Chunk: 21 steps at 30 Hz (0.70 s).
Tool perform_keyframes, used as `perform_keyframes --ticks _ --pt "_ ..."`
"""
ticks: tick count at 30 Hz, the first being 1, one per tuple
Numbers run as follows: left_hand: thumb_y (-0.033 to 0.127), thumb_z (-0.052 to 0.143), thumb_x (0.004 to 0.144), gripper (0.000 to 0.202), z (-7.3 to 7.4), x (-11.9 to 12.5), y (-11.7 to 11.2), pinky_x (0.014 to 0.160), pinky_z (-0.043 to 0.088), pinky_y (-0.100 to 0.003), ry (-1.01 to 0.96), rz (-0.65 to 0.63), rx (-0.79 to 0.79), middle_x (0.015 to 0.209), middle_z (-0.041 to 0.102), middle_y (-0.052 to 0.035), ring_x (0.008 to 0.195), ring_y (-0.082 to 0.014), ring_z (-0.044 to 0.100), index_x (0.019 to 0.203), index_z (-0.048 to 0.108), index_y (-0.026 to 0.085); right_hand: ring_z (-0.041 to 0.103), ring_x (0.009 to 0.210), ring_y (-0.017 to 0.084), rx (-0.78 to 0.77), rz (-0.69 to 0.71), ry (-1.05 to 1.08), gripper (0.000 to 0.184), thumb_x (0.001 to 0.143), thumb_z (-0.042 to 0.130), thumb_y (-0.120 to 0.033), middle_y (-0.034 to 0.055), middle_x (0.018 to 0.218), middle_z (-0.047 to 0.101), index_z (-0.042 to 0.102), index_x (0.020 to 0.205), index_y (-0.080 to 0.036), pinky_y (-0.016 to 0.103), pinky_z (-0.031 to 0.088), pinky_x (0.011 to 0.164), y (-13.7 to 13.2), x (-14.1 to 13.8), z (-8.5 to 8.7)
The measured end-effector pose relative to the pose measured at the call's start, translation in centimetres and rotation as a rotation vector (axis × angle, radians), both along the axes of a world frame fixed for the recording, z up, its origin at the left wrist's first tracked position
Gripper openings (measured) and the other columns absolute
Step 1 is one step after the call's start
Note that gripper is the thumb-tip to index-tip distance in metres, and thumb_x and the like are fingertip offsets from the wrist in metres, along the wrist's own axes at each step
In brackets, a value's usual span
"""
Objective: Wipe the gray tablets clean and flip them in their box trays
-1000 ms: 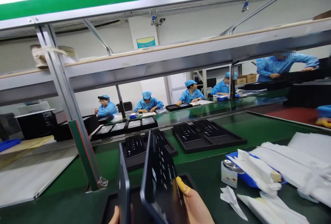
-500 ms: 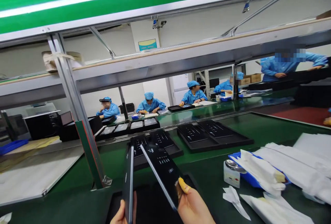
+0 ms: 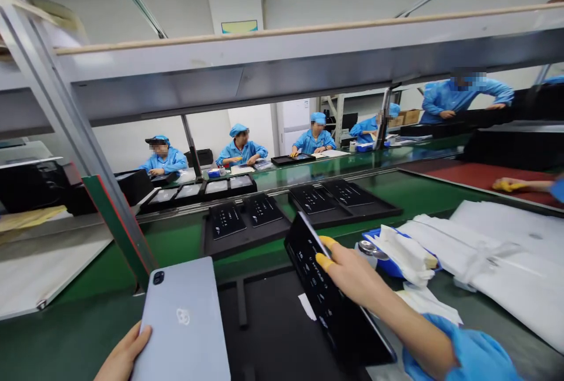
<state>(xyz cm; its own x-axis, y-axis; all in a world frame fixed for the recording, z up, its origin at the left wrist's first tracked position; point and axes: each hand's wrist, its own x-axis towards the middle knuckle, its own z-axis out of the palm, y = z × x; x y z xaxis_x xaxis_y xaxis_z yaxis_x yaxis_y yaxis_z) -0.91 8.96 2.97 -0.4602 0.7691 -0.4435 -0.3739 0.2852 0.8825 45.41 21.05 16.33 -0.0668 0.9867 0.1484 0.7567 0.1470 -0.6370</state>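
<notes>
My left hand (image 3: 123,356) grips the lower left edge of a grey tablet (image 3: 184,319) whose back, with its camera and logo, faces me. My right hand (image 3: 352,274), with yellow finger cots on two fingers, holds a second tablet (image 3: 328,299) that shows a black face with white printed marks. Both tablets hover over an empty black tray (image 3: 273,334) with two compartments, right in front of me on the green belt.
Further black trays (image 3: 247,228) (image 3: 339,199) holding tablets lie on the green conveyor. White foam sheets (image 3: 497,252) and a blue bin (image 3: 396,258) with a small bottle lie to the right. A metal post (image 3: 74,140) rises at left. Several workers in blue sit beyond; another person's hand (image 3: 511,184) reaches in at far right.
The view has tilted down. My left hand has turned its tablet from edge-on to back facing me and moved it left. My right hand has moved its tablet to the right, flatter.
</notes>
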Motion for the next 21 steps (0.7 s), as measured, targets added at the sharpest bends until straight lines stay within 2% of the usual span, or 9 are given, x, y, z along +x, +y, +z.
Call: perform_keyframes --ticks 2,4,7,9,12,14,17,19,21 --pt "0.047 0.071 0.076 0.052 -1.3 0.8 0.8 0.091 0.055 -0.048 0.017 -0.051 -0.004 0.11 0.073 -0.0094 0.102 -0.0344 0.068 0.121 0.061 0.023 0.066 0.096 0.033 -0.03 0.041 -0.296 0.04 0.09 0.046 -0.021 0.015 0.102 0.072 0.061 0.126 -0.016 0.039 0.042 0.082 -0.4 -2.4 0.3" --pt "0.047 0.072 0.072 0.05 -2.6 1.8 1.6 0.093 0.054 -0.047 0.058 -0.07 -0.024 0.109 0.073 -0.0094 0.105 -0.034 0.067 0.116 0.062 0.023 0.065 0.097 0.034 -0.038 0.077 -0.438 0.042 0.089 0.043 -0.017 0.0191 0.105 0.07 0.061 0.127 -0.013 0.041 0.042 0.082 -0.9 -5.1 -0.1" --pt "0.048 0.069 0.07 0.049 -4.0 2.6 2.3 0.099 0.051 -0.048 0.149 -0.082 -0.074 0.113 0.072 -0.0118 0.112 -0.0352 0.064 0.11 0.061 0.022 0.055 0.118 0.039 0.105 0.195 -0.439 0.06 0.083 0.047 -0.013 0.0236 0.13 0.059 0.049 0.144 -0.013 0.049 0.04 0.095 -1.7 -9.3 -1.8" --pt "0.047 0.067 0.069 0.047 -4.3 2.6 2.6 0.105 0.046 -0.05 0.225 -0.1 -0.112 0.123 0.067 -0.016 0.119 -0.0373 0.06 0.107 0.06 0.02 0.035 0.137 0.043 0.167 0.293 -0.396 0.08 0.074 0.056 -0.011 0.0231 0.151 0.04 0.038 0.152 -0.016 0.058 0.03 0.106 -2.0 -11.8 -3.4" --pt "0.045 0.066 0.064 0.046 -4.2 2.6 2.8 0.117 0.032 -0.049 0.353 -0.134 -0.135 0.139 0.055 -0.0222 0.133 -0.0391 0.047 0.101 0.057 0.019 0.014 0.147 0.045 0.13 0.409 -0.371 0.086 0.065 0.063 -0.012 0.0226 0.16 0.024 0.042 0.149 -0.017 0.068 0.015 0.112 -1.7 -14.7 -6.3" --pt "0.046 0.066 0.058 0.051 -3.9 2.7 2.8 0.121 0.022 -0.047 0.434 -0.153 -0.14 0.145 0.049 -0.025 0.141 -0.0395 0.037 0.1 0.055 0.019 0.011 0.147 0.046 0.138 0.448 -0.377 0.078 0.066 0.064 -0.015 0.0253 0.159 0.022 0.048 0.143 -0.013 0.07 0.012 0.111 -1.1 -15.9 -8.4" --pt "0.051 0.063 0.055 0.064 -3.5 2.8 3.0 0.12 0.025 -0.043 0.527 -0.215 -0.13 0.146 0.048 -0.0239 0.141 -0.0368 0.038 0.108 0.053 0.018 0.013 0.147 0.046 0.165 0.462 -0.381 0.073 0.068 0.064 -0.014 0.0274 0.158 0.025 0.051 0.14 -0.011 0.071 0.011 0.111 0.1 -16.6 -10.8" --pt "0.055 0.062 0.055 0.075 -3.3 2.7 3.2 0.119 0.028 -0.042 0.594 -0.251 -0.128 0.147 0.048 -0.0221 0.139 -0.0354 0.041 0.118 0.051 0.016 0.016 0.146 0.046 0.136 0.461 -0.347 0.073 0.07 0.065 -0.016 0.0262 0.157 0.027 0.05 0.141 -0.015 0.072 0.01 0.11 0.7 -16.3 -11.5" --pt "0.058 0.062 0.053 0.089 -3.3 2.4 3.3 0.119 0.027 -0.046 0.673 -0.26 -0.16 0.148 0.045 -0.0247 0.138 -0.0394 0.041 0.127 0.048 0.011 0.018 0.146 0.046 0.057 0.46 -0.255 0.069 0.075 0.069 -0.028 0.0242 0.156 0.029 0.05 0.141 -0.019 0.072 0.009 0.11 0.9 -15.5 -11.3"
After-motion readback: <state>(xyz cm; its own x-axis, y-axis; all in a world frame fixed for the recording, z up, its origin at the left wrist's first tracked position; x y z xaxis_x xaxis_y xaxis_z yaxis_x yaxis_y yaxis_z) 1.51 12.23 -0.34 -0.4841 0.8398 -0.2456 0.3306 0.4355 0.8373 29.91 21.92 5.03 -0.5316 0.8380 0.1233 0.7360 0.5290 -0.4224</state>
